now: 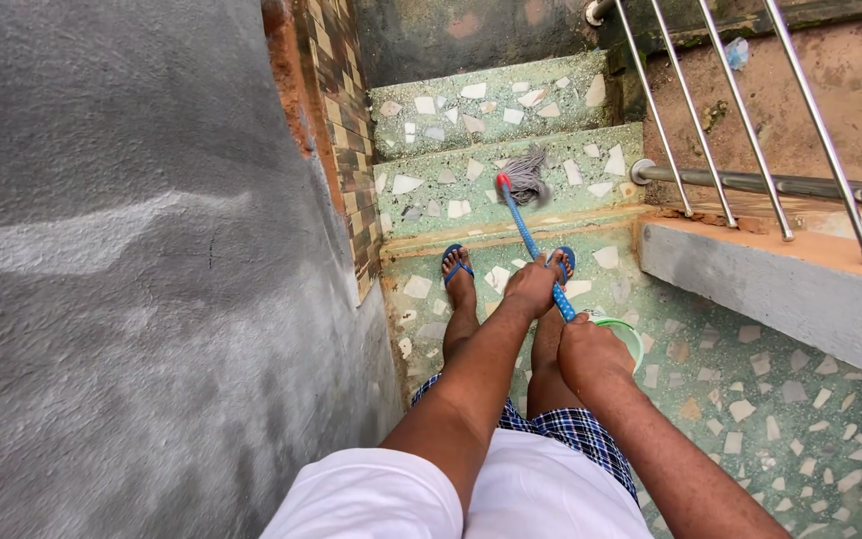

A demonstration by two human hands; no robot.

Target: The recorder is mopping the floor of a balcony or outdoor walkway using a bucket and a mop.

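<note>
Left hand and right hand both clamp the blue mop handle, frame centre. Grey mop head rests on the green step above centre.

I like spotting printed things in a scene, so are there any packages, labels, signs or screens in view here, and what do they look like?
No package, label, sign or screen shows clearly.
Crumpled pale blue scrap: on the brown ground beyond the metal railing, top right; too small to tell whether it is a wrapper.
Mop: blue handle with pale dots, red collar, grey strings, held in the left hand and right hand; no label visible on it.
</note>
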